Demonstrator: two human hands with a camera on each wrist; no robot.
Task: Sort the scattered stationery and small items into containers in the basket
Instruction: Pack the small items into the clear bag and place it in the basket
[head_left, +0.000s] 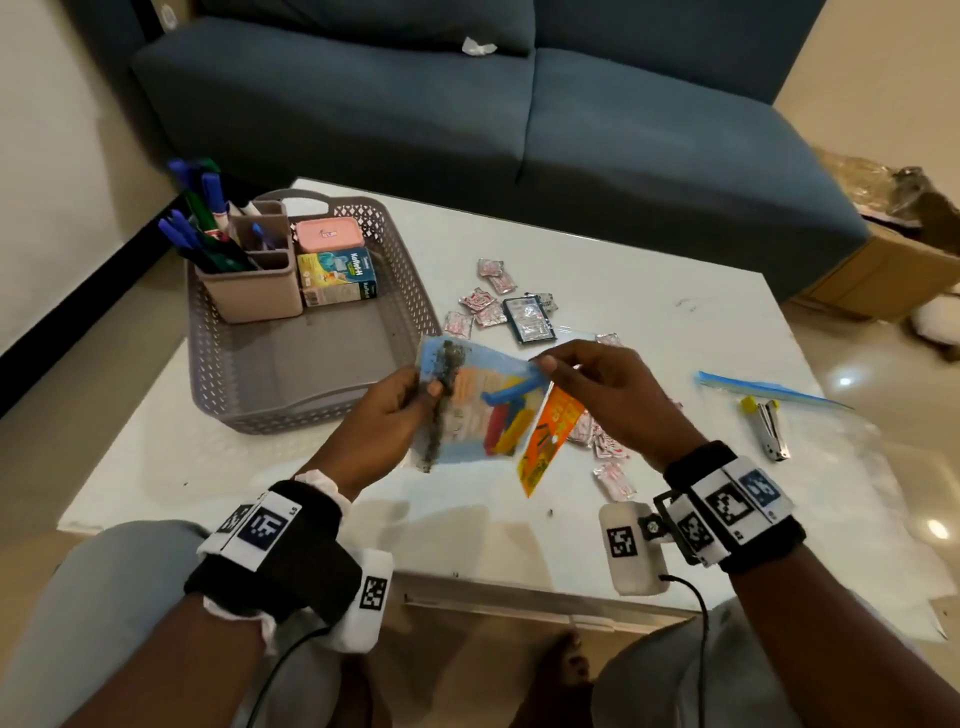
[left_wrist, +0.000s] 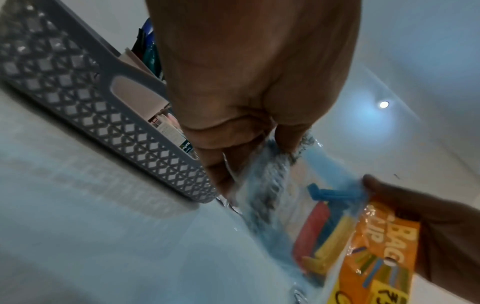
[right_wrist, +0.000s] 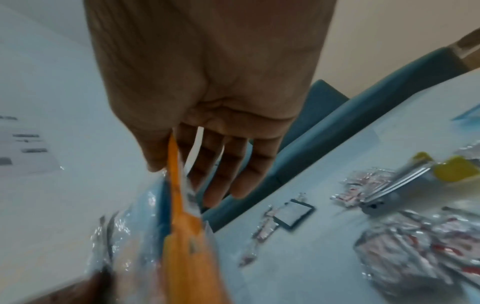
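Note:
I hold a clear pack of coloured bag clips (head_left: 488, 415) (left_wrist: 319, 222) up over the table's near middle, by the basket's right front corner. My left hand (head_left: 415, 397) (left_wrist: 233, 144) grips its left edge, thumb on top. My right hand (head_left: 550, 366) (right_wrist: 155, 156) pinches its upper right corner, where the orange header card (head_left: 548, 441) (left_wrist: 384, 246) (right_wrist: 182, 236) hangs. The grey lattice basket (head_left: 311, 415) (left_wrist: 78, 92) stands at the left with a beige pen organiser (head_left: 254, 291), a pink lidded box (head_left: 328, 235) and a teal carton (head_left: 337, 275) at its far end.
Several foil sachets (head_left: 488, 304) (right_wrist: 415, 236) and a black-framed packet (head_left: 529, 319) (right_wrist: 293, 212) lie scattered right of the basket. A small stapler with a yellow end (head_left: 769, 428) (right_wrist: 428, 172) and a zip bag (head_left: 769, 389) lie at the right. A blue sofa (head_left: 467, 104) stands behind the table.

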